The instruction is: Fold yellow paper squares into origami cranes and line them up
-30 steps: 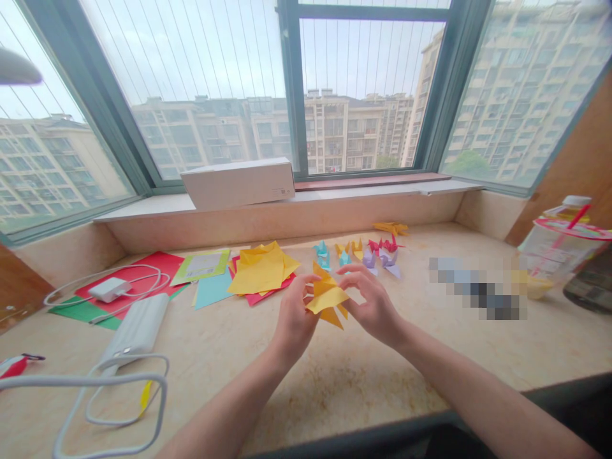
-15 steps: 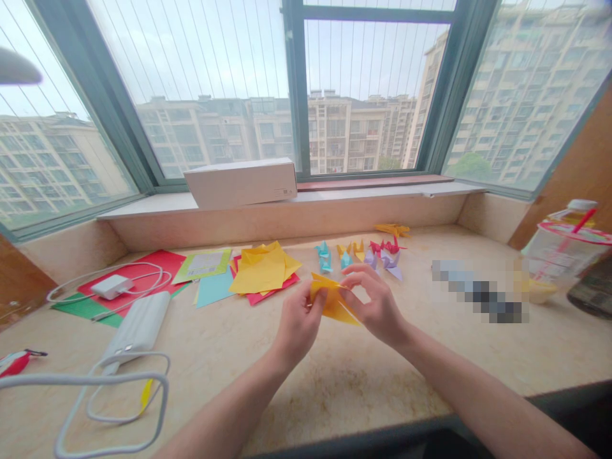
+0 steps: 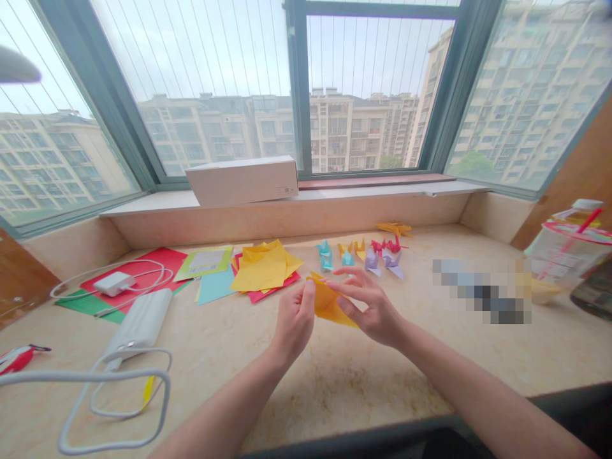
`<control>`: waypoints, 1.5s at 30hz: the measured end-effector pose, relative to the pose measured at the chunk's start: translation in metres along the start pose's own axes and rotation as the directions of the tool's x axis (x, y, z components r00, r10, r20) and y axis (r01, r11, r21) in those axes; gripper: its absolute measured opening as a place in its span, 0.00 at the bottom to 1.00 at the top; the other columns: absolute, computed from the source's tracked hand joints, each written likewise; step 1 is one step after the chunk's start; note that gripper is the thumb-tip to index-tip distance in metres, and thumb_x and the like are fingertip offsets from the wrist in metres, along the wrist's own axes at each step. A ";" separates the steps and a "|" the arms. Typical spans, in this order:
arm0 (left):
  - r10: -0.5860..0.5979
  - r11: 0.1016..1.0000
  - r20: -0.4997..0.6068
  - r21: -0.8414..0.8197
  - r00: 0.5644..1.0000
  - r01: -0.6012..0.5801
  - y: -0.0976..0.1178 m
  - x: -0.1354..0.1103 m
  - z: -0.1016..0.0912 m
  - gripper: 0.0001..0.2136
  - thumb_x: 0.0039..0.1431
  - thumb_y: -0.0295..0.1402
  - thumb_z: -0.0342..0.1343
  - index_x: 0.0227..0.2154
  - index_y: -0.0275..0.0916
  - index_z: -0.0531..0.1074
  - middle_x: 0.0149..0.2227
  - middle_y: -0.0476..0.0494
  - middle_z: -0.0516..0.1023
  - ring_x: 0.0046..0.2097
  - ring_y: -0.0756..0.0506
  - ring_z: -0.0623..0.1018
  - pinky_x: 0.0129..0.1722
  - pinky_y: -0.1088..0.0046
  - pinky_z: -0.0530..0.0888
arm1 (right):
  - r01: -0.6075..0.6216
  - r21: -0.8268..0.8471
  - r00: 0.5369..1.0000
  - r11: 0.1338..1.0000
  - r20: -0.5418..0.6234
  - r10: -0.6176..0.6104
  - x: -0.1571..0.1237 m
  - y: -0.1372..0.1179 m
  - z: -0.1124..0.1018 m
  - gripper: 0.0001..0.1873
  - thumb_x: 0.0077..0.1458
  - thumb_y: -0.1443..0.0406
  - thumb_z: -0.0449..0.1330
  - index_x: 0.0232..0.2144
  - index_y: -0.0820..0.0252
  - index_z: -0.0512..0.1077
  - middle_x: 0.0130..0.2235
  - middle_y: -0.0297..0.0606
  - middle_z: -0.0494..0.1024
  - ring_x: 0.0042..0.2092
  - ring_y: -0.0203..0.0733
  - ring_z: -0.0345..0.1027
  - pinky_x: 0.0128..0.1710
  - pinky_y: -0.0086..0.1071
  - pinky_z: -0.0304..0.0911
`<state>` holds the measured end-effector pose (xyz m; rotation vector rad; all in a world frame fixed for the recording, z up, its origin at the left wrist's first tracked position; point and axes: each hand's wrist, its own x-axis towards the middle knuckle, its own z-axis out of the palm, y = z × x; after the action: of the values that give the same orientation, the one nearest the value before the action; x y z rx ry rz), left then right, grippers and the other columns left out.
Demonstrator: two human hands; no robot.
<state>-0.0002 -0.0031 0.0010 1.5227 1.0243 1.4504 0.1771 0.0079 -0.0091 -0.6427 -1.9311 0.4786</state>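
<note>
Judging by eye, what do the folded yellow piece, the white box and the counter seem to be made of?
Folded yellow piece: likely matte paper; it looks thin, with straight edges.
White box: probably smooth cardboard, from its flat faces and printed marks.
Counter: stone or a stone-look surface, apparently smooth; the mottled beige fits both.

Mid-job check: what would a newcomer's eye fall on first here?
Probably the folded yellow paper, gripped by the left hand and touched by the right hand above the counter. Beyond, small colourful paper figures sit grouped, with yellow sheets piled to the left. A white box sits on the windowsill.
</note>
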 end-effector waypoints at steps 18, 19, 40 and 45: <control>0.079 0.987 0.005 0.141 0.997 -0.079 0.000 0.003 -0.003 0.18 0.66 0.40 0.48 0.45 0.33 0.77 0.40 0.38 0.81 0.40 0.44 0.79 0.39 0.72 0.74 | -0.324 0.345 0.945 0.881 0.084 0.315 0.008 0.000 -0.010 0.12 0.60 0.62 0.60 0.45 0.52 0.79 0.48 0.42 0.75 0.50 0.46 0.70 0.48 0.39 0.68; 0.087 0.986 0.010 0.145 0.996 -0.087 -0.001 0.003 -0.003 0.17 0.66 0.40 0.48 0.45 0.34 0.77 0.42 0.38 0.81 0.42 0.43 0.79 0.41 0.71 0.74 | -0.342 0.364 0.939 0.867 0.093 0.331 0.009 0.001 -0.012 0.11 0.59 0.62 0.61 0.44 0.52 0.79 0.48 0.41 0.74 0.50 0.46 0.70 0.48 0.38 0.68; -0.105 0.977 0.062 -0.179 0.993 0.115 0.002 0.003 -0.002 0.19 0.58 0.39 0.58 0.48 0.33 0.71 0.38 0.36 0.83 0.37 0.43 0.82 0.38 0.69 0.77 | -0.226 0.251 0.968 0.941 0.169 0.187 0.007 -0.001 -0.014 0.12 0.60 0.62 0.60 0.46 0.48 0.79 0.49 0.42 0.72 0.54 0.46 0.66 0.57 0.45 0.63; -0.102 0.977 0.076 -0.181 0.992 0.114 0.002 0.005 -0.002 0.16 0.59 0.42 0.58 0.41 0.32 0.77 0.31 0.41 0.81 0.29 0.48 0.76 0.29 0.75 0.72 | -0.238 0.232 0.965 0.943 0.166 0.203 0.005 0.002 -0.011 0.14 0.59 0.65 0.60 0.47 0.49 0.78 0.48 0.42 0.71 0.51 0.44 0.67 0.54 0.43 0.65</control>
<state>-0.0023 0.0005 0.0047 1.3522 0.8924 1.3700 0.1856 0.0128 -0.0027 -0.6779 -1.8950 0.9159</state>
